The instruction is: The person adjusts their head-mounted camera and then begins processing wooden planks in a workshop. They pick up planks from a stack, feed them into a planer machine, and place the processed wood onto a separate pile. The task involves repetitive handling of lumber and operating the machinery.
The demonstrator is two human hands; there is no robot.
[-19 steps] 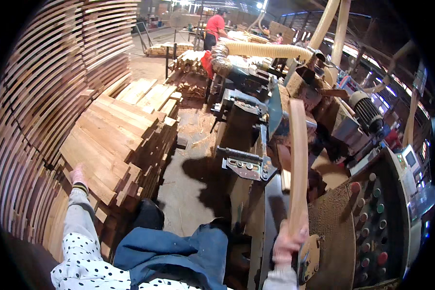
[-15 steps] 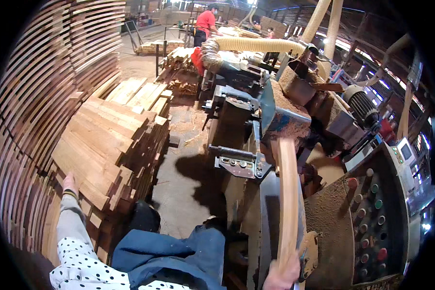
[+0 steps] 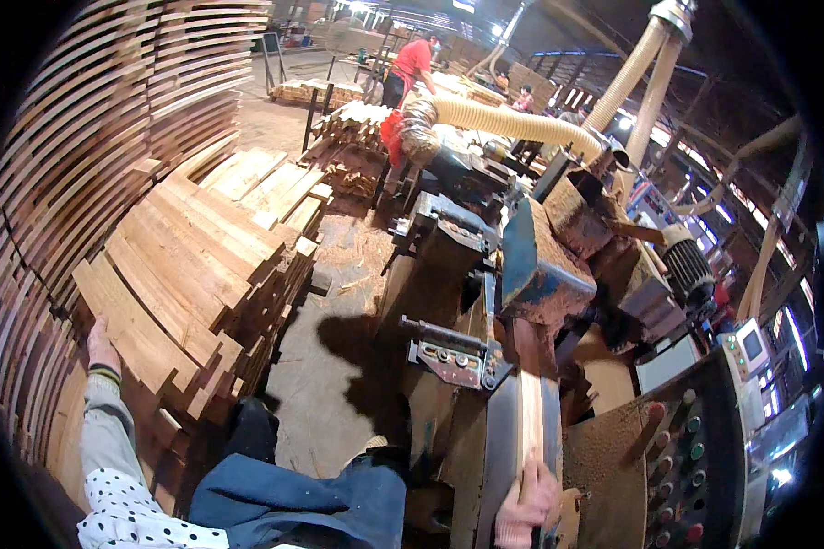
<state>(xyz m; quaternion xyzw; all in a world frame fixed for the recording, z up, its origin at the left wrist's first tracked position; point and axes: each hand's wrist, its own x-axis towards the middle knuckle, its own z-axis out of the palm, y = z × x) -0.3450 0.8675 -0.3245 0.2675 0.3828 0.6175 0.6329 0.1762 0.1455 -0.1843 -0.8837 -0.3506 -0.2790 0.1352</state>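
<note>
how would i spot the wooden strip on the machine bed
Start at the cream hose, then find the blue hood below it. The wooden strip runs from that hood toward the viewer along the metal bed. Unlike the stacked boards at left, it has the right hand on it.

The wood pile [image 3: 188,252] is left of the machine [image 3: 524,261]. A board [image 3: 531,403] lies on the machine, left of the buttons [image 3: 698,451].

The machine's narrow metal bed [image 3: 499,457] carries a long board [image 3: 529,412], lying lengthwise; sawdust [image 3: 593,455] coats the brown panel [image 3: 621,517] beside it. Wood shavings [image 3: 364,256] lie scattered over the grey floor [image 3: 307,393], where a stack of planks [image 3: 188,242] also stands
</note>
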